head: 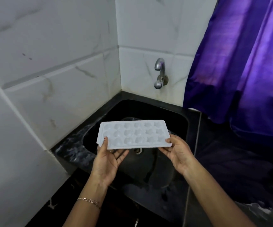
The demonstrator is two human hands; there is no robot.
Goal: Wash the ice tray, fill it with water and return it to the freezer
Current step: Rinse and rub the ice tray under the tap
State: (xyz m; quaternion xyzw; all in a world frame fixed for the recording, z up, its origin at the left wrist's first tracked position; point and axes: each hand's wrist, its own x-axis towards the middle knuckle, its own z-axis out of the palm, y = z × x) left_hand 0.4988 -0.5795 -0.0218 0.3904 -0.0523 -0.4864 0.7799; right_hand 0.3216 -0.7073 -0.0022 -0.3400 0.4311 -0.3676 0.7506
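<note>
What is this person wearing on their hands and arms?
No sleeves show; both forearms are bare. A thin gold-toned chain bracelet circles the wrist of the left hand, which also wears a slim ring. The right hand seems to wear a thin ring too.

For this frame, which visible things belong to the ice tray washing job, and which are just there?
Job: ice tray, held over the sink by the left hand and right hand; tap.
Just there: purple curtain; wall tiles; bracelet.
</note>
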